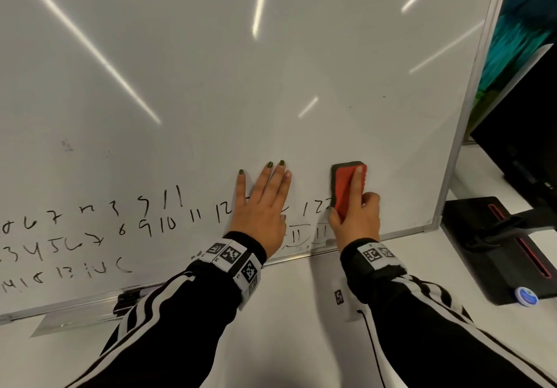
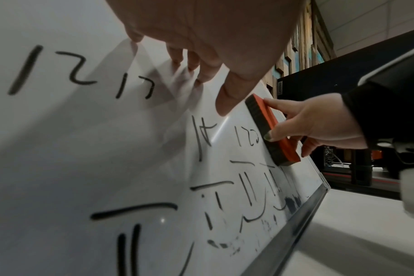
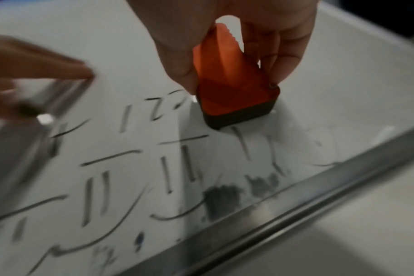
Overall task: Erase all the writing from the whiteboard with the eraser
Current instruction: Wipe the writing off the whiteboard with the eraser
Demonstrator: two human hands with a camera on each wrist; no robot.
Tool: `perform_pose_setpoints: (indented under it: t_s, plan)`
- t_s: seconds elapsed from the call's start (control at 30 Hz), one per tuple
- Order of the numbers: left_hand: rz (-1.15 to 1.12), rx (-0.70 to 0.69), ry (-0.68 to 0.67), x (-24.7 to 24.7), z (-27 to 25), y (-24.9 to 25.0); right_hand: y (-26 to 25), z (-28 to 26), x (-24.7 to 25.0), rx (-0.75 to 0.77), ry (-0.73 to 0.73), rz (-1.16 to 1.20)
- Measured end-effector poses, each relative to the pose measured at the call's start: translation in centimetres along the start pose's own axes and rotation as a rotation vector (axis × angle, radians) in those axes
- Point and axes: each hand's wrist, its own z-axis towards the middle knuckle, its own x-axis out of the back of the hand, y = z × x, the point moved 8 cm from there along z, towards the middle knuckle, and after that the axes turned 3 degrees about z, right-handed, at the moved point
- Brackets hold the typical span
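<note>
**Eraser pressed flat near the lower right of the board**

The whiteboard (image 1: 271,71) is the anchor here: a large, stiff, glossy panel leaning on a white table (image 1: 301,312), and by the look of it slick enough to slide if pushed sideways. The left hand (image 1: 261,204) lies flat on the board with fingers straight and spread, just left of the eraser, apparently bracing it. Black writing (image 1: 90,231) fills the board's lower left and runs under both hands. The right hand (image 1: 355,216) grips the eraser (image 1: 346,188) against the board near its lower right corner, thumb on one long side, fingers curled on the other, forefinger along the orange back. The eraser looks light (hard plastic back, soft dark felt), best held by its ridged sides.
</note>
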Motion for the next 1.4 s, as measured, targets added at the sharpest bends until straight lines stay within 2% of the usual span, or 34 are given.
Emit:
perform_pose_setpoints:
  t_s: [0.1,0.2,0.27,0.37,0.43,0.5,0.6,0.67,0.73,0.83,0.93,1.0,1.1,1.2,1.4]
  plan:
    - [0.001,0.013,0.004,-0.2,-0.4,-0.4,2.0,0.7,1.6,-0.063,0.065,0.06]
    - [0.002,0.034,0.034,-0.4,-1.1,-1.3,1.7,0.5,1.4,-0.013,0.07,0.066]
    - [0.024,0.033,0.022,-0.8,-1.4,-1.6,0.6,-0.2,0.4,0.057,0.026,0.041]
    - [0.025,0.038,0.023,-0.8,-1.4,-1.7,-1.8,-1.4,-1.2,0.252,-0.069,-0.042]
    - [0.021,0.041,0.011,-0.8,-1.4,-1.5,-2.1,-1.3,-1.2,0.29,-0.111,-0.069]
    - [0.016,0.044,0.01,-0.8,-1.5,-1.4,-1.1,-0.6,-0.1,0.257,-0.088,-0.078]
    - [0.026,0.039,0.01,-0.7,-1.6,-1.6,1.5,0.4,1.9,0.105,0.009,-0.041]
    - [0.025,0.031,0.013,-0.6,-1.7,-1.6,1.5,0.0,1.7,0.095,0.005,-0.055]
    - [0.015,0.024,0.036,-0.5,-1.7,-1.6,-0.3,-1.1,0.3,0.192,-0.053,-0.084]
    - [0.003,0.017,0.057,-0.6,-1.6,-1.6,-3.6,-3.6,-3.0,0.414,-0.185,-0.19]
    - [0.016,0.004,0.058,-0.8,-1.6,-1.8,-4.4,-3.8,-3.1,0.518,-0.175,-0.277]
    - [0.006,-0.002,0.05,-0.9,-1.7,-2.2,-3.9,-2.7,-1.5,0.525,-0.127,-0.302]
    - [0.005,-0.019,0.039,-1.1,-1.7,-2.3,-3.1,-0.5,1.1,0.438,-0.037,-0.29]
    - [0.011,-0.007,0.062,-1.4,-1.6,-2.2,-3.7,-0.6,0.7,0.454,-0.031,-0.301]
    - [0.014,-0.014,0.047,-1.4,-1.5,-2.4,-4.4,-4.2,-4.0,0.772,-0.165,-0.465]
